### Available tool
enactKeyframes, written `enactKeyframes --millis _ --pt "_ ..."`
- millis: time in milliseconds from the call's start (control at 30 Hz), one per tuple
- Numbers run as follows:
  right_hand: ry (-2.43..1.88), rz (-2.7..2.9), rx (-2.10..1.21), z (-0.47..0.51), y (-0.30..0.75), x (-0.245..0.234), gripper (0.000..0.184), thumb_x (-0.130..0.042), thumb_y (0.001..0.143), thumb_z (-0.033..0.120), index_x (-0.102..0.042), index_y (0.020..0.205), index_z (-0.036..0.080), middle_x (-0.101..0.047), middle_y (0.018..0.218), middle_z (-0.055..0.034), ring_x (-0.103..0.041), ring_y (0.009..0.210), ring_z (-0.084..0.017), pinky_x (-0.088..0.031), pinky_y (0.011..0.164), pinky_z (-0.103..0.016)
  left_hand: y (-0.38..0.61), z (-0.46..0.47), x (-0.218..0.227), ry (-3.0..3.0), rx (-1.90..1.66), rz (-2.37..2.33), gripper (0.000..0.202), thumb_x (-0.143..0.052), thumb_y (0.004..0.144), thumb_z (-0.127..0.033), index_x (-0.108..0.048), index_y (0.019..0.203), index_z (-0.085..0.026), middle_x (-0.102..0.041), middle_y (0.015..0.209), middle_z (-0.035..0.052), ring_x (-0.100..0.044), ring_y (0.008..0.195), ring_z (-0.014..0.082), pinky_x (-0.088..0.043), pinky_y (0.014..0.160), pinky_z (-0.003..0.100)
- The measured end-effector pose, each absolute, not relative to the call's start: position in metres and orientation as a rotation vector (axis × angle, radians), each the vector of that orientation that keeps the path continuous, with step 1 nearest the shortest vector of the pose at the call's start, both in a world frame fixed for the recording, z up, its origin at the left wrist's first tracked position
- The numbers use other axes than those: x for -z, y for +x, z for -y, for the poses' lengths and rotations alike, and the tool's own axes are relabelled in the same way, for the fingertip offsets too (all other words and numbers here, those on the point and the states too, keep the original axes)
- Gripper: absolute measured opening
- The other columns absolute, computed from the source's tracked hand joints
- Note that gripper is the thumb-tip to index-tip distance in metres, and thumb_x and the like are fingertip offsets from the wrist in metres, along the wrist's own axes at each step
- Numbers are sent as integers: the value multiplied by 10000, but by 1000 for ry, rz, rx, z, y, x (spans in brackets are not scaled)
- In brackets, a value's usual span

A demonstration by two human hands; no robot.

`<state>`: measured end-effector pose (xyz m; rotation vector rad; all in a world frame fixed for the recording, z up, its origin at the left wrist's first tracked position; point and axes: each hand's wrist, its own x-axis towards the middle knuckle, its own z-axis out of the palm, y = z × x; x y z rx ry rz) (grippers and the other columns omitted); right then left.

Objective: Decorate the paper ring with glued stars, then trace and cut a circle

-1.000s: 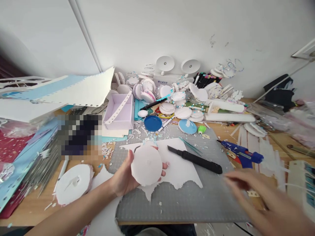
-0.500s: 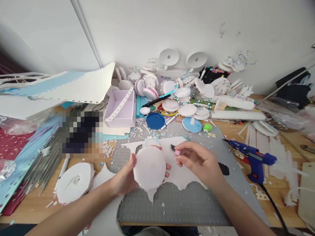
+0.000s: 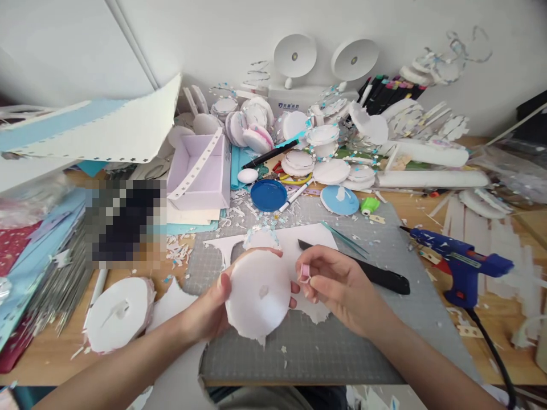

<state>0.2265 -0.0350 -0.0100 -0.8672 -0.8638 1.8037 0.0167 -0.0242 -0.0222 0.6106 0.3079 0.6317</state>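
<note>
My left hand grips a round white foam disc by its edges, the flat face turned up toward me. A small greyish mark or hole shows near the middle of that face. Just to the right, my right hand pinches a small pink ring-like piece between thumb and fingers, apart from the disc. Beneath both hands a cut white sheet lies on the grey cutting mat. A black utility knife rests partly behind my right hand, and green tweezers lie beyond it.
On the right lies a blue glue gun with its cord. A lilac box, a blue lid and a blue disc stand farther back, before piled white discs. Another white foam disc sits at left.
The disc has tilted in my left hand, and its central mark shows more clearly. My right hand has turned the pink piece so its ring shape shows. The camera view has shifted.
</note>
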Motion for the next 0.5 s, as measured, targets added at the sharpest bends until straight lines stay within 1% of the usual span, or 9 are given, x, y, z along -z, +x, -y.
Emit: enactKeyframes --millis 67,167,267,400,500 --pt "-909 765 -1831 34 225 10 107 -767 730 234 -697 802 196 -609 742 21 -553 569 -40 -473 532 -144 16 25 23 619 -624 -324 770 -612 711 -688 -447 1316 -241 -641 1153 148 -630 1056 336 -492 866 411" --pt "-917 710 -1858 34 226 11 78 -731 778 252 -715 832 198 -605 714 16 -540 566 -32 -448 527 -132 16 24 24 634 -616 -345 789 -613 701 -699 -434 1321 -245 -628 1171 153 -618 1068 343 -479 882 431" --pt "-834 711 -1848 34 229 13 106 -693 819 273 -723 885 196 -592 709 9 -511 554 -32 -427 510 -143 16 24 24 646 -612 -340 784 -610 705 -698 -431 1319 -244 -625 1179 156 -616 1068 333 -457 915 444" --pt "-811 846 -1760 35 230 15 126 -649 858 290 -712 933 211 -567 695 20 -481 540 -31 -413 504 -150 16 23 25 657 -604 -346 777 -596 709 -709 -427 1315 -253 -608 1217 161 -611 1075 328 -456 912 434" --pt "-858 1063 -1617 40 228 14 139 -611 887 254 -666 1014 258 -595 752 24 -531 583 -41 -456 537 -148 15 23 29 701 -609 -359 787 -598 704 -714 -414 1329 -273 -601 1206 137 -603 1078 331 -475 879 423"
